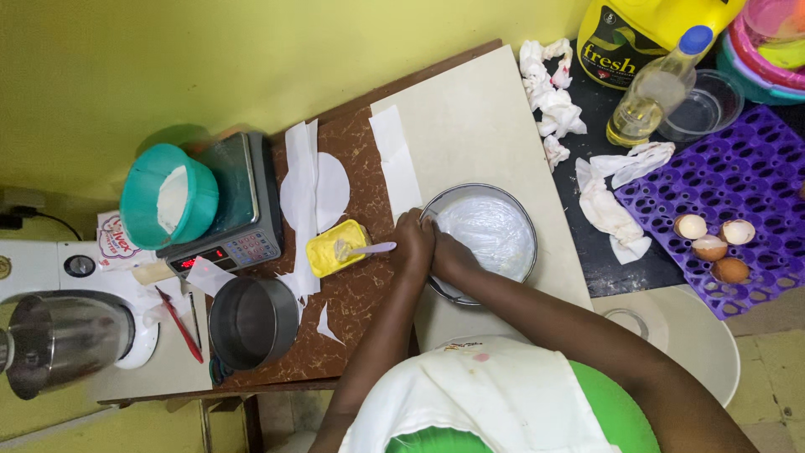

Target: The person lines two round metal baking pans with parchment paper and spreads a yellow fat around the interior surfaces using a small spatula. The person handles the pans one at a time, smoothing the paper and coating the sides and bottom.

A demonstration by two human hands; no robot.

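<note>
Both hands meet at the near-left rim of the round pan [490,239]; the left hand [413,242] has its fingers curled narrow over the rim, seemingly pinching the edge or the pale lining inside, though what they grip I cannot tell; the right hand [453,256] lies just beside it, touching it, fingers bent down against the pan's near wall, and whether they close on anything is hidden. The pan sits on a pale board [470,126] at the middle of the desk [352,294], its mouth facing straight up; being round it has no long axis, and its inside looks smeared white. Just left of the hands stands a yellow tub [331,252] of butter with a white spatula [369,248] resting in it, handle pointing right toward the hands, long axis running left to right. Farther left lie paper strips and a paper circle [331,189], a scale [239,210] bearing a teal bowl [168,197], a second empty tin [251,323] near the desk's near edge, and a mixer bowl [63,335] at far left. To the right are crumpled tissues [549,96], an oil bottle [654,88] and a purple egg tray [738,193] holding eggshells. As I judge it, greasy fingers could slip on the rim and skid the pan on the smooth board; a sleeve or wrist could also knock the spatula handle and tip the tub.
</note>
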